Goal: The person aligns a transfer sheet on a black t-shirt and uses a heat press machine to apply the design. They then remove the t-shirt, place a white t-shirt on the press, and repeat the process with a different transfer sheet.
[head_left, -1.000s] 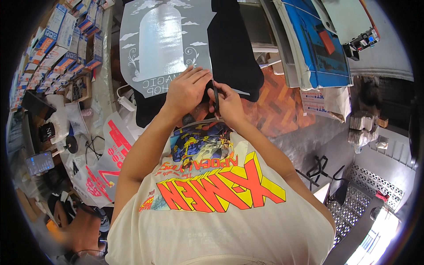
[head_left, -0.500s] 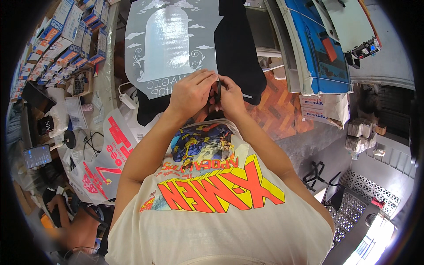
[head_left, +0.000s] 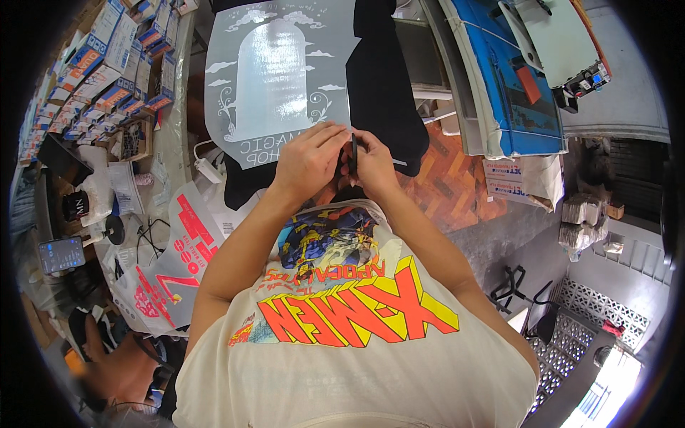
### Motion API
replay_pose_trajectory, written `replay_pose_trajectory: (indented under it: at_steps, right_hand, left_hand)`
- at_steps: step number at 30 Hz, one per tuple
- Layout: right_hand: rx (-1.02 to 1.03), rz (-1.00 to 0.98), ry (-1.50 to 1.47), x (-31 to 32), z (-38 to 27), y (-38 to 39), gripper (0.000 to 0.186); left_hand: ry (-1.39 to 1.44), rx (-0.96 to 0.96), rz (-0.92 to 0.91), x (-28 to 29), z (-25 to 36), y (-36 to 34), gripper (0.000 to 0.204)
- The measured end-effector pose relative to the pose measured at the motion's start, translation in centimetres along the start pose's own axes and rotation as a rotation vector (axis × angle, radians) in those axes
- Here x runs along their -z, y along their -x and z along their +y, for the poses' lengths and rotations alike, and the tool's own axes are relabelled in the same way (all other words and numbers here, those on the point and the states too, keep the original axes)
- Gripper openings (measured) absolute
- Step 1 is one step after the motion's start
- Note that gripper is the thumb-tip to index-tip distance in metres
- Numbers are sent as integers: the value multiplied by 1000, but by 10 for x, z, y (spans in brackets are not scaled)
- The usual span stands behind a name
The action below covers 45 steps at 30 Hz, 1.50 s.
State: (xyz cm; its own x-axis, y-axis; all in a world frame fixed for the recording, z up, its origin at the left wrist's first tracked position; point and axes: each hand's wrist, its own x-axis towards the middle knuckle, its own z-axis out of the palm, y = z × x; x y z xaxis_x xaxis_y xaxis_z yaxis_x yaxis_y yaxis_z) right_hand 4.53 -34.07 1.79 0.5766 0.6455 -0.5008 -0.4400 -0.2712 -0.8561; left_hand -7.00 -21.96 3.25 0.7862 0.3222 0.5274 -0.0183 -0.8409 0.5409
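A grey transfer film (head_left: 221,93) with a white arch, clouds and mirrored lettering is spread over a black shirt (head_left: 385,78). My left hand (head_left: 308,160) lies at the film's near right corner, with its fingers pressed together on the edge. Right beside it, my right hand (head_left: 374,165) is closed round a slim black tool that looks like scissors (head_left: 353,151), upright between the two hands. Its tip meets the film's edge near my left fingertips. My fingers partly hide the blades. Farther up, the film's right side shows a stepped, cut outline.
Stacked boxes (head_left: 107,53) and a cluttered bench run along the left, with a phone (head_left: 61,255) and a printed plastic bag (head_left: 178,250). At right stands a blue-topped machine (head_left: 499,85), with a carton (head_left: 514,178) below it. Another person (head_left: 128,367) is at the lower left.
The film, shirt and both hands sit slightly lower in the picture, as the whole view has shifted a little. My hands keep nearly the same grip at the film's edge.
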Motion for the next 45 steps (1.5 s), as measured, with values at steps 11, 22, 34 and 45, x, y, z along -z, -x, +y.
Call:
replay_pose_trajectory:
  at_steps: [11, 22, 34, 45]
  right_hand:
    - [20, 32, 70, -3, -16, -12, 37]
    - [91, 55, 77, -10, -51, -59, 22]
    - [108, 72, 100, -13, -90, -129, 15]
    - [72, -9, 96, 15, -92, -84, 30]
  left_hand:
    - [24, -42, 22, 25, 22, 0, 24]
    - [36, -62, 44, 49, 53, 7, 27]
    - [65, -46, 68, 75, 77, 19, 33]
    - [-382, 399, -190, 10, -39, 46, 70]
